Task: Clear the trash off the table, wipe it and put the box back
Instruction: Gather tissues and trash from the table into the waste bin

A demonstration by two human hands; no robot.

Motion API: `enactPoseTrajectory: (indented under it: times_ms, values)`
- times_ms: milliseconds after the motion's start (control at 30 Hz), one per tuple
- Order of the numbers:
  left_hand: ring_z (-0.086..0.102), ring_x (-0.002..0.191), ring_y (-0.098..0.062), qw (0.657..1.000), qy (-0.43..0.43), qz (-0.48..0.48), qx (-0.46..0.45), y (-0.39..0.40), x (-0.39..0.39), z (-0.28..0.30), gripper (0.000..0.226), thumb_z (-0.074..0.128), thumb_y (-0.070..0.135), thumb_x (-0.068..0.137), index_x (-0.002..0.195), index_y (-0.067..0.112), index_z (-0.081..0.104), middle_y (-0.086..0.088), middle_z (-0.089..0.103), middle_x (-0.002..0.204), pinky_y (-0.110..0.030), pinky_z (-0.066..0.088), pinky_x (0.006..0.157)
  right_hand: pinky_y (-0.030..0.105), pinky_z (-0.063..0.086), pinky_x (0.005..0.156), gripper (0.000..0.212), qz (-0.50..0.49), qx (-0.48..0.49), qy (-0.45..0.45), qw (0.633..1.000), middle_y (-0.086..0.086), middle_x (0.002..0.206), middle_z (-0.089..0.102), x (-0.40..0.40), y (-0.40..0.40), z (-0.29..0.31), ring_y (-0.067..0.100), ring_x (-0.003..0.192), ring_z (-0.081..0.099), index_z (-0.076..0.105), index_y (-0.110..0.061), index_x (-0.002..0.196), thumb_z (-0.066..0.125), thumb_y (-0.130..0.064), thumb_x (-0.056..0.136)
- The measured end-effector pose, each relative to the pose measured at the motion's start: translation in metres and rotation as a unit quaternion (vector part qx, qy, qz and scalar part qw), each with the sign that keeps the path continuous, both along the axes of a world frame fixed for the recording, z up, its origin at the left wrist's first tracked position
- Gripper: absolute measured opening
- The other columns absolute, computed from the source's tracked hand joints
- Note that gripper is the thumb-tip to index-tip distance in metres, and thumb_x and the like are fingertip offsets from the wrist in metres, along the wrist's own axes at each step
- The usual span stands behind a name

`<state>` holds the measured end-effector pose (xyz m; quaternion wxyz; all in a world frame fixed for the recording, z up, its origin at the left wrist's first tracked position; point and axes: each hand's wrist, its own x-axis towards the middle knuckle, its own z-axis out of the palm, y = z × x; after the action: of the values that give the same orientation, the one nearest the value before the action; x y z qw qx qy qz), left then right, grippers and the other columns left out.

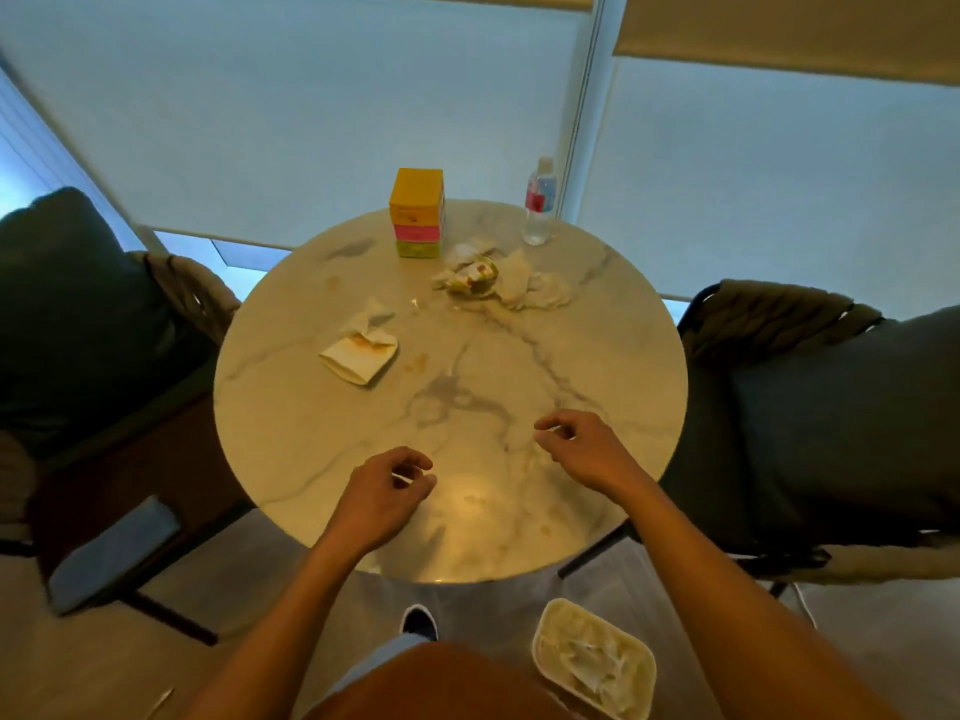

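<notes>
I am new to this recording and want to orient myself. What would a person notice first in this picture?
First the round marble table, stained with orange spots, and the bright yellow, pink and green box at its far edge. Then the trash: a stained napkin at the left and a pile of crumpled wrappers near a clear bottle. The left hand and right hand hover near, holding nothing.

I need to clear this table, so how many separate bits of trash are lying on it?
2. A stained napkin lies left of centre. A pile of crumpled wrappers and tissues sits at the far side between the box and the bottle; smaller pieces may be hidden inside it.
</notes>
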<state>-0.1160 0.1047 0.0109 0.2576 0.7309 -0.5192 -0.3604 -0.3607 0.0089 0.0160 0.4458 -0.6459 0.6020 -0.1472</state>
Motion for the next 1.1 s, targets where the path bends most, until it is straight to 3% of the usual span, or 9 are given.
enactPoseTrajectory:
  times_ms: [200, 333, 433, 567, 667, 800, 967, 1100]
  values:
    - [0.062, 0.079, -0.003, 0.999, 0.012, -0.046, 0.015, -0.055, 0.031, 0.006, 0.008, 0.068, 0.031, 0.085, 0.092, 0.031, 0.067, 0.010, 0.066, 0.088, -0.014, 0.044, 0.065, 0.032, 0.051, 0.083, 0.020, -0.052, 0.007, 0.004, 0.999, 0.004, 0.096, 0.068, 0.033, -0.041, -0.001, 0.019, 0.089, 0.066, 0.069, -0.020, 0.106, 0.063, -0.028, 0.089]
    - [0.063, 0.079, -0.002, 0.998, 0.044, -0.033, 0.026, -0.080, 0.040, 0.006, 0.008, 0.066, 0.027, 0.087, 0.095, 0.029, 0.068, 0.010, 0.066, 0.089, -0.013, 0.047, 0.067, 0.031, 0.050, 0.081, 0.021, -0.082, 0.024, -0.004, 0.996, 0.005, 0.095, 0.067, 0.046, -0.070, -0.008, 0.022, 0.088, 0.067, 0.068, -0.020, 0.108, 0.063, -0.029, 0.089]
    - [0.063, 0.077, -0.001, 0.997, 0.061, -0.024, 0.037, -0.092, 0.043, 0.001, 0.008, 0.065, 0.027, 0.088, 0.095, 0.029, 0.068, 0.008, 0.067, 0.090, -0.010, 0.045, 0.064, 0.036, 0.051, 0.089, 0.030, -0.110, 0.029, -0.005, 0.994, 0.005, 0.098, 0.064, 0.050, -0.098, -0.018, 0.023, 0.092, 0.066, 0.063, -0.021, 0.118, 0.062, -0.031, 0.090]
    - [0.063, 0.071, 0.005, 0.993, 0.100, -0.009, 0.055, -0.106, 0.044, -0.002, 0.011, 0.064, 0.021, 0.089, 0.099, 0.023, 0.067, 0.005, 0.068, 0.088, -0.005, 0.046, 0.059, 0.027, 0.042, 0.091, 0.046, -0.091, -0.007, 0.005, 0.996, 0.008, 0.121, 0.058, 0.061, -0.146, -0.022, 0.022, 0.112, 0.056, 0.050, -0.022, 0.136, 0.060, -0.028, 0.092]
    - [0.063, 0.070, 0.006, 0.991, 0.114, 0.017, 0.061, -0.116, 0.043, 0.000, 0.011, 0.065, 0.020, 0.089, 0.099, 0.022, 0.068, 0.004, 0.069, 0.085, -0.004, 0.045, 0.060, 0.034, 0.036, 0.107, 0.056, -0.081, -0.005, 0.004, 0.997, 0.012, 0.143, 0.043, 0.074, -0.188, -0.030, 0.025, 0.132, 0.042, 0.039, -0.028, 0.144, 0.059, -0.032, 0.092]
    - [0.063, 0.071, 0.007, 0.989, 0.124, 0.038, 0.074, -0.131, 0.040, 0.005, 0.011, 0.065, 0.021, 0.088, 0.098, 0.024, 0.068, 0.007, 0.069, 0.085, -0.009, 0.045, 0.066, 0.032, 0.027, 0.111, 0.064, -0.069, 0.002, -0.009, 0.998, 0.011, 0.151, 0.031, 0.090, -0.232, -0.045, 0.024, 0.139, 0.030, 0.035, -0.023, 0.147, 0.063, -0.026, 0.089]
    - [0.060, 0.069, 0.012, 0.988, 0.124, 0.044, 0.087, -0.156, 0.037, 0.005, 0.013, 0.064, 0.021, 0.089, 0.101, 0.022, 0.068, 0.009, 0.067, 0.087, -0.006, 0.043, 0.062, 0.029, 0.033, 0.107, 0.056, -0.098, -0.014, -0.005, 0.995, 0.009, 0.147, 0.041, 0.094, -0.248, -0.054, 0.022, 0.132, 0.043, 0.044, -0.011, 0.141, 0.062, -0.024, 0.090]
    - [0.058, 0.065, 0.013, 0.988, 0.133, 0.026, 0.079, -0.178, 0.027, 0.005, 0.015, 0.062, 0.018, 0.090, 0.105, 0.018, 0.066, 0.009, 0.065, 0.087, -0.002, 0.043, 0.060, 0.020, 0.045, 0.089, 0.031, -0.193, -0.051, -0.068, 0.977, 0.004, 0.118, 0.067, 0.086, -0.234, -0.050, 0.010, 0.098, 0.062, 0.068, -0.012, 0.116, 0.068, -0.022, 0.086]
